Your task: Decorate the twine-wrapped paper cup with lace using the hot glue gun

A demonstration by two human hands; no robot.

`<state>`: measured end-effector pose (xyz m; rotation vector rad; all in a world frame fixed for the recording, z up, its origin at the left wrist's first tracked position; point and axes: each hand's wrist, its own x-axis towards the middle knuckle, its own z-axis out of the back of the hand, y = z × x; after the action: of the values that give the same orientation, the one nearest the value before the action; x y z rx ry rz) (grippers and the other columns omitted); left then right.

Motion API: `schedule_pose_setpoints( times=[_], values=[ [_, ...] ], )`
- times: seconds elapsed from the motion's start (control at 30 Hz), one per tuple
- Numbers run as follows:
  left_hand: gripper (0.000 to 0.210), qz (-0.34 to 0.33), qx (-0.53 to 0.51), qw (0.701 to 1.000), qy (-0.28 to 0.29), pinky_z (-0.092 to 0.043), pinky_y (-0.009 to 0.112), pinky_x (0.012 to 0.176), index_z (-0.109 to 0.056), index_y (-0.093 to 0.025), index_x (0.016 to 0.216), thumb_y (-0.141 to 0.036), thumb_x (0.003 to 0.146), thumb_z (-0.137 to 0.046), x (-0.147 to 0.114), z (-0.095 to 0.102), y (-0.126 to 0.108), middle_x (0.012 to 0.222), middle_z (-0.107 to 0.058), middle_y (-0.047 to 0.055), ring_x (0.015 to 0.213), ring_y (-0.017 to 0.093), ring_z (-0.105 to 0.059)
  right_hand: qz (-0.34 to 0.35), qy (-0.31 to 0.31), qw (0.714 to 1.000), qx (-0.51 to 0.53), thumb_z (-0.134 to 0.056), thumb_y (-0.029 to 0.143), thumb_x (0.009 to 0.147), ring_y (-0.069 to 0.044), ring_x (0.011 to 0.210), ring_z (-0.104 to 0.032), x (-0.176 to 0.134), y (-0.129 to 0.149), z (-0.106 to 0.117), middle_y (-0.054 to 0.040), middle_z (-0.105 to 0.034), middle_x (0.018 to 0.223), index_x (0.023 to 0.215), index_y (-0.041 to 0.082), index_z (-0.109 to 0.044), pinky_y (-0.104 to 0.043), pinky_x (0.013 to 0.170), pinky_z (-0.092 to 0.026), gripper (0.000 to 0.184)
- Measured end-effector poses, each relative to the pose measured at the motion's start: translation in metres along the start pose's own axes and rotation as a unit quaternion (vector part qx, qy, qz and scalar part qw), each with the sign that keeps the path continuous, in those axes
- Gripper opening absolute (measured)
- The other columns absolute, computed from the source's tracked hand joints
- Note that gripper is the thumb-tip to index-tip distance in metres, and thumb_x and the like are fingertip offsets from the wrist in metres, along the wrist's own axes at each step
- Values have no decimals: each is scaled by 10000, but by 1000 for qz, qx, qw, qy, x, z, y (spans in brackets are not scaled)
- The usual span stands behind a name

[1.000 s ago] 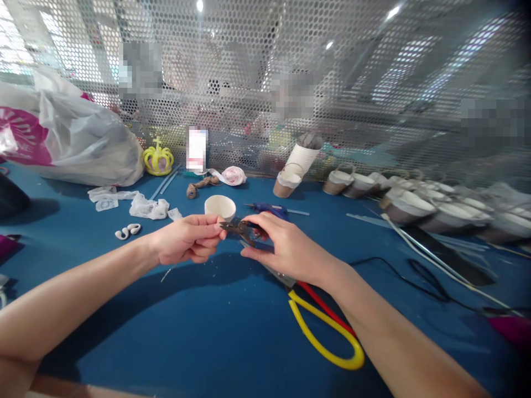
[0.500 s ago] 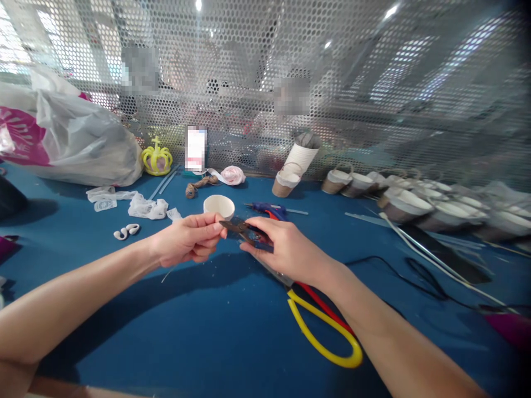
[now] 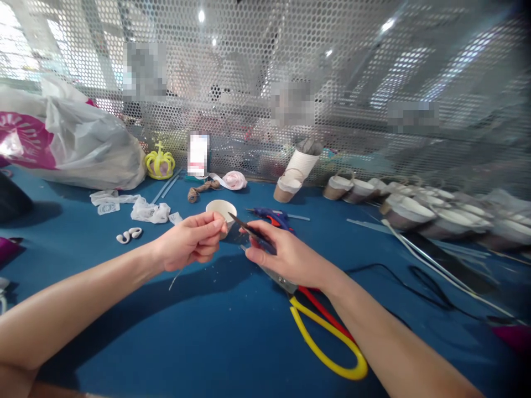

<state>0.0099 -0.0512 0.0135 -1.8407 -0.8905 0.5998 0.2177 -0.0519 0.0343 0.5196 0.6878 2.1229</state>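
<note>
My left hand (image 3: pixel 193 240) is closed in a pinch on a thin pale wire (image 3: pixel 174 280), whose loose end hangs below the palm. What lies between the fingertips is too small to make out. In my right hand (image 3: pixel 286 249) is a pair of dark pliers (image 3: pixel 254 232), its pointed tip just right of the left fingertips and apart from them. A small white paper cup (image 3: pixel 222 208) stands right behind the fingers. Under my right hand lie large scissors with yellow and red handles (image 3: pixel 327 354), their blades partly hidden. A blue glue gun (image 3: pixel 271 215) rests beyond the pliers.
Brown and white cups with handles (image 3: pixel 406 210) line the right side. A black cable (image 3: pixel 415 293) crosses there. At the left are a plastic bag (image 3: pixel 95 138), white lace (image 3: pixel 149 210) and a yellow crown (image 3: pixel 160 163). Perforated metal (image 3: pixel 249 94) closes off the back.
The pliers have turned and drawn slightly away to the right from my left fingertips, and their jaws appear closer together. My left hand keeps its pinch. The whole view has shifted slightly.
</note>
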Motion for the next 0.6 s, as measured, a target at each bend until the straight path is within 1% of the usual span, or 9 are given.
schedule_pose_setpoints(
  times=[0.1, 0.2, 0.37, 0.5, 0.6],
  values=[
    [200, -52, 47, 996, -50, -150, 142, 381, -467, -179, 764, -350, 859, -504, 1, -1, 1, 488, -221, -102, 404, 34, -153, -3, -23, 999, -38, -567, 398, 802, -209, 888, -610, 0, 1, -2, -92, -638, 1028, 1061, 157, -525, -318, 743, -493, 356],
    [228, -95, 98, 986, -96, -162, 140, 382, -467, -178, 766, -385, 851, -513, 1, -3, 3, 476, -257, -100, 404, 34, -191, -6, -46, 997, -69, -566, 399, 803, -214, 876, -605, 1, -1, -7, -109, -627, 1039, 1088, 145, -521, -331, 735, -496, 385],
    [251, -128, 158, 971, -124, -227, 147, 373, -446, -179, 750, -402, 846, -508, 2, -4, 8, 466, -334, -96, 392, 37, -256, 7, -61, 994, -90, -568, 405, 804, -194, 799, -598, 0, -2, -12, -92, -627, 963, 1088, 158, -519, -331, 696, -498, 380],
    [217, -149, 221, 952, -148, -283, 160, 375, -454, -175, 775, -371, 865, -476, 2, -3, 13, 462, -377, -91, 382, 43, -316, 9, -74, 992, -103, -569, 385, 807, -185, 752, -599, 0, 1, -14, -80, -632, 901, 1051, 158, -530, -313, 652, -494, 335],
    [188, -166, 239, 941, -174, -302, 161, 384, -458, -174, 782, -339, 872, -467, 2, -2, 13, 482, -403, -86, 390, 43, -353, 5, -97, 990, -105, -566, 388, 809, -187, 751, -598, 0, 1, -16, -79, -636, 905, 1046, 165, -523, -318, 665, -494, 328]
  ],
)
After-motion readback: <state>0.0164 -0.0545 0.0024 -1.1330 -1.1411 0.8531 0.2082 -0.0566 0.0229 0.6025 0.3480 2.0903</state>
